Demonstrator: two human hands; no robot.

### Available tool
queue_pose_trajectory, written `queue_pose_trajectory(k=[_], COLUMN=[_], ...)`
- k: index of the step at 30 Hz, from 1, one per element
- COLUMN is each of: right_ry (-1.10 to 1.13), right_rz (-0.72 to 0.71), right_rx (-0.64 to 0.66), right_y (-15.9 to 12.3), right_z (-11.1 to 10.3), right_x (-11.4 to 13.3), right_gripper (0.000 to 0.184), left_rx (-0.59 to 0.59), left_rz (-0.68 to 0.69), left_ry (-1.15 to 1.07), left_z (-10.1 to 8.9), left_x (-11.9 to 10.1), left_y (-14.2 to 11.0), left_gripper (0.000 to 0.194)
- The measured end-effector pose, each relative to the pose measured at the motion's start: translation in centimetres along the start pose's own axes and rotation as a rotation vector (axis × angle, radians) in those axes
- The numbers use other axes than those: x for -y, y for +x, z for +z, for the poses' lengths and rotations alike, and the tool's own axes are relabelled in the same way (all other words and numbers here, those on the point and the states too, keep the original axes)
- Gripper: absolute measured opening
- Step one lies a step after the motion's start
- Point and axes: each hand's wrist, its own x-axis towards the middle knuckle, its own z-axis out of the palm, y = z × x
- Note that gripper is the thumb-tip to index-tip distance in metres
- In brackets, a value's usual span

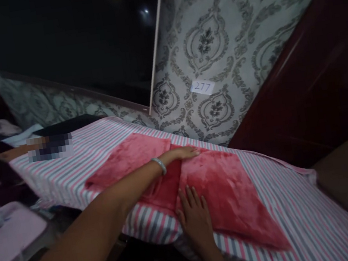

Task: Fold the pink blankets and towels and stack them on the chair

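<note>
A red plush cloth (225,188) lies flattened over a pink, grey and white striped cover (275,176). A fold or overlapping edge runs across its middle, and a lighter red part (125,155) stretches to the left; whether it is one piece or two I cannot tell. My left hand (187,152), with a bracelet (160,166) at the wrist, rests flat near the cloth's far edge, fingers stretched out. Closer to me, my right hand (194,212) presses on the near edge by the fold, its fingers spread. Neither hand grips anything.
A large dark screen (76,44) hangs above, on patterned wallpaper (206,38) bearing a paper label (202,87) marked 277. Dark red panelling (307,62) rises at the right. A pink surface (15,232) stands low at the left. A blurred-out patch (50,146) covers something on the striped cover.
</note>
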Motion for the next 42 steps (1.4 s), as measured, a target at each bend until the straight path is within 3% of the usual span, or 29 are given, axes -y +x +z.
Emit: queue_pose_trajectory(k=[4, 8, 12, 15, 19, 23, 30, 35, 38, 42], right_ry=[-0.067, -0.128, -0.128, -0.078, 0.049, 0.166, 0.21, 0.142, 0.116, 0.11], right_rz=[-0.014, -0.021, -0.038, -0.024, -0.031, -0.089, -0.155, -0.156, -0.149, -0.137], right_rx=[0.066, 0.126, 0.139, 0.16, 0.144, 0.104, 0.299, 0.494, 0.485, 0.5], right_y=[-0.1, -0.2, -0.3, 0.0, 1.8, 5.0, 10.5, 10.4, 9.7, 9.6], right_z=[0.4, 0.4, 0.4, 0.1, -0.6, -1.2, -1.8, 0.4, 1.7, 1.9], right_x=[-0.2, -0.3, -0.6, -0.9, -0.3, 2.0, 6.4, 7.4, 7.3, 7.3], right_gripper=[0.052, 0.053, 0.053, 0.054, 0.055, 0.056, 0.058, 0.056, 0.056, 0.056], left_rx=[-0.114, -0.175, -0.188, -0.192, -0.156, -0.255, -0.492, -0.533, -0.514, -0.503], left_rz=[-0.126, -0.235, -0.205, -0.2, -0.173, -0.165, -0.554, -0.692, -0.696, -0.696], left_ry=[0.152, 0.253, 0.388, 0.371, 0.174, 0.027, 0.252, 0.187, 0.099, -0.033], left_z=[-1.5, 1.4, 4.7, 5.0, 3.1, -0.3, -5.8, -6.0, -5.3, -4.9], left_x=[2.1, 3.4, 3.7, 3.9, 4.2, 5.1, 9.9, 13.1, 14.1, 14.7], left_y=[-6.5, -12.4, -14.3, -14.0, -13.9, -15.8, -23.8, -28.9, -30.4, -31.0], left_gripper=[0.062, 0.072, 0.074, 0.075, 0.078, 0.061, 0.058, 0.062, 0.067, 0.07])
